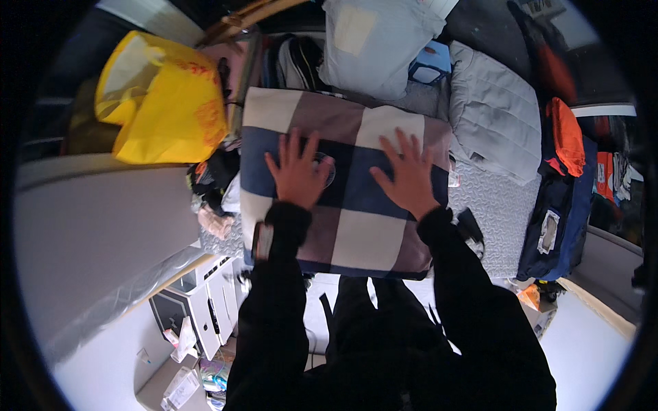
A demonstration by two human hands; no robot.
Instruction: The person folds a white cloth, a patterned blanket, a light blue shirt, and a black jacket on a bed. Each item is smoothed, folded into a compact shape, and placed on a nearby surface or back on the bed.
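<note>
A folded checked fabric piece (367, 241) in blue, cream and brownish purple lies flat before me, with a round printed or stitched mark near its middle left. My left hand (300, 172) rests on or just over its left half, palm down and fingers spread. Over the right half, my right hand (408, 174) is also palm down with the fingers apart. Neither hand grips anything. The cloth covers part of a pale quilted bed cover (496, 221).
A yellow bag (175, 113) stands at the left. Behind the cloth are a light grey bundle (378, 46) and a blue box (431, 61). Right of it lie a grey quilted piece (496, 108), an orange pouch (567, 136) and dark clothing (545, 205). A white cabinet (208, 308) stands at lower left.
</note>
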